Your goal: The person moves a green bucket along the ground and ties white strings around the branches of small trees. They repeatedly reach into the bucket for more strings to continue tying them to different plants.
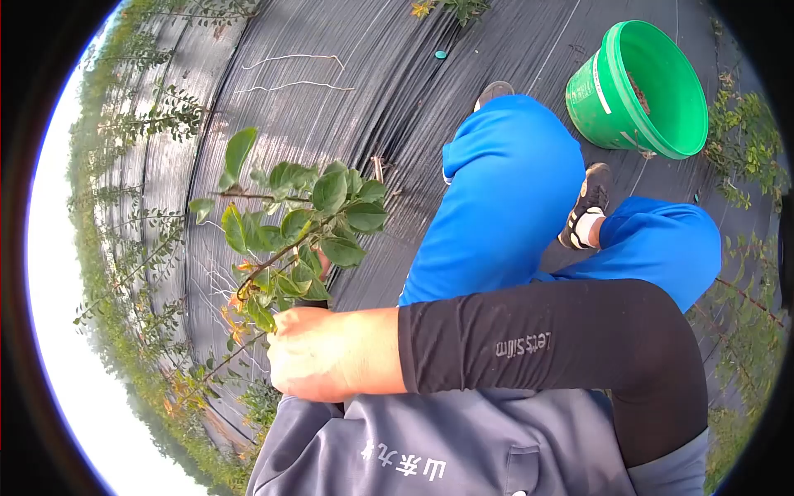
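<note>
My right hand (310, 354) is closed in a fist at the lower left, its black-sleeved arm crossing my lap from the right. What its fingers hold is hidden. Right beside its knuckles, a leafy branch (289, 245) with broad green leaves and some orange young ones rises. Of my left hand (323, 263) only a bit of skin shows behind the leaves, with a dark cuff below it; its fingers are covered.
A green bucket (591, 103) with some brownish matter inside lies tilted at the upper right. Black ground sheet (331, 116) spreads beneath my blue-trousered legs (504, 198). Other leafy plants (169, 116) line the left and right edges. A small teal disc (441, 54) lies near the top.
</note>
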Demonstrator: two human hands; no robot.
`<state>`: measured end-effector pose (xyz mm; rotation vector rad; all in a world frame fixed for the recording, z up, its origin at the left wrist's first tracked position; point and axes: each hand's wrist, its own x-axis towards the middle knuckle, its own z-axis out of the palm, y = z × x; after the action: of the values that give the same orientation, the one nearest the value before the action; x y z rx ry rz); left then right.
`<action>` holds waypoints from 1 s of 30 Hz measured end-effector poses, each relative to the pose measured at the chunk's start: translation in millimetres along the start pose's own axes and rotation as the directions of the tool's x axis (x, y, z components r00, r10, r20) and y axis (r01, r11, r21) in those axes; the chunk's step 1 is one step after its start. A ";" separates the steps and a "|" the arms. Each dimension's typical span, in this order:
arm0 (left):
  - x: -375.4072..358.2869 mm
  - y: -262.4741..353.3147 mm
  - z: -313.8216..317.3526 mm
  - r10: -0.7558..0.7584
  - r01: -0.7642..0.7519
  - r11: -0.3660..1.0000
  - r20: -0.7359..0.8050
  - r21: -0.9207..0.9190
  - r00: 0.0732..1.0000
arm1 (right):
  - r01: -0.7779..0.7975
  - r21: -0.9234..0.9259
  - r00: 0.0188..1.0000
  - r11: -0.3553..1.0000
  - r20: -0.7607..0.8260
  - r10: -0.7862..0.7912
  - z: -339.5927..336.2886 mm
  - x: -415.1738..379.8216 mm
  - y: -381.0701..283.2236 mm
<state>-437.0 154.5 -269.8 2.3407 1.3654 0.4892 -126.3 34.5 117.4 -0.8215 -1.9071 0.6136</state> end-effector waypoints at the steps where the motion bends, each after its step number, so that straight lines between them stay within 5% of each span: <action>1: 3.2 -5.0 -6.2 0.129 -0.122 0.985 -0.048 0.118 0.991 | 0.042 0.074 0.989 0.996 0.138 -0.052 13.8 -5.8 -10.7; 2: -0.8 -4.8 -3.9 0.126 -0.120 0.986 -0.045 0.117 0.991 | 0.020 0.087 0.994 0.996 0.104 -0.029 25.8 -17.6 -20.3; 3: 4.2 31.1 -13.5 -0.156 0.172 0.806 0.077 -0.567 0.985 | -0.001 0.101 0.997 0.995 0.071 -0.006 34.1 -32.7 -23.0; 4: 10.4 69.9 -24.2 -0.277 0.397 0.157 0.346 -0.904 0.897 | 0.041 0.214 0.997 0.976 0.053 -0.054 40.1 -46.1 -16.4; 5: 12.8 88.5 -28.4 -0.166 0.419 -0.580 0.606 -0.698 0.778 | -0.058 0.059 0.959 0.997 0.280 0.039 26.1 -53.3 -20.0; 6: 10.6 84.3 -22.1 -0.167 0.421 -0.582 0.608 -0.696 0.776 | -0.069 0.005 0.948 0.998 0.313 0.064 16.1 -57.7 -17.4; 8: 8.4 79.0 -8.2 0.366 0.594 -0.712 0.523 -0.375 0.770 | -0.118 -0.013 0.924 0.993 0.366 0.115 -11.1 -67.2 -8.1; 9: 4.9 86.0 -8.0 0.368 0.596 -0.712 0.527 -0.371 0.767 | -0.124 -0.012 0.923 0.992 0.364 0.120 -18.2 -70.8 -7.3; 10: 7.1 116.4 -16.3 -0.078 0.466 -0.717 0.723 -0.519 0.686 | -0.150 0.001 0.925 0.989 0.354 0.140 -23.5 -74.3 -6.8; 11: 10.0 137.9 -21.5 -0.511 0.382 -0.630 0.732 -0.676 0.451 | -0.175 0.013 0.926 0.984 0.343 0.160 -28.4 -79.5 -6.4; 12: 2.4 112.9 -5.4 -0.569 0.336 -0.608 0.690 -0.720 0.448 | -0.146 0.050 0.958 0.988 0.257 0.129 -34.0 -89.0 -5.7; 15: 8.5 98.1 4.2 -0.542 0.413 -0.581 0.712 -0.701 0.446 | -0.183 0.036 0.942 0.982 0.294 0.164 -45.8 -96.0 -10.2; 17: 23.5 128.1 -4.3 -0.439 0.336 -0.716 0.769 -0.612 0.464 | -0.198 0.007 0.940 0.980 0.285 0.188 -57.5 -94.8 -11.1; 19: 34.2 160.8 -14.4 -0.582 0.689 -0.258 0.678 -0.677 0.448 | -0.249 0.085 0.940 0.965 0.260 0.220 -62.6 -99.3 -11.5; 20: 35.3 177.4 -13.8 -0.628 0.735 -0.031 0.585 -0.677 0.512 | -0.260 0.090 0.944 0.961 0.230 0.234 -61.9 -103.9 -11.1; 21: 36.5 179.3 -13.3 -0.629 0.743 -0.027 0.589 -0.669 0.508 | -0.267 0.095 0.945 0.959 0.224 0.240 -62.3 -108.2 -10.5; 23: 37.0 177.7 -11.9 -0.567 0.810 0.437 0.580 -0.390 0.585 | -0.352 0.139 0.920 0.925 0.233 0.315 -65.7 -114.9 -8.8; 25: 31.7 162.4 -0.7 -0.563 0.805 0.442 0.575 -0.397 0.593 | -0.386 0.127 0.906 0.914 0.238 0.350 -74.2 -120.5 -8.7; 27: 12.9 110.3 21.8 -0.206 0.418 0.694 0.395 -0.586 0.895 | -0.416 0.111 0.892 0.903 0.243 0.381 -78.2 -125.5 -6.0; 28: 19.8 102.8 22.5 -0.074 0.233 0.890 0.380 -0.392 0.922 | -0.405 0.121 0.904 0.906 0.199 0.378 -77.2 -128.3 -4.4; 29: 15.5 98.8 20.9 -0.076 0.236 0.891 0.386 -0.387 0.920 | -0.395 0.132 0.914 0.909 0.154 0.375 -76.9 -130.5 -3.3; 30: 9.9 95.0 17.8 0.158 -0.201 0.977 0.383 0.074 0.910 | -0.396 0.137 0.914 0.908 0.152 0.375 -78.1 -132.4 -3.3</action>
<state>-353.2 117.6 -237.5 2.4986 1.0271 0.0039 -12.8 -61.9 79.3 -1.0848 -1.7813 1.0725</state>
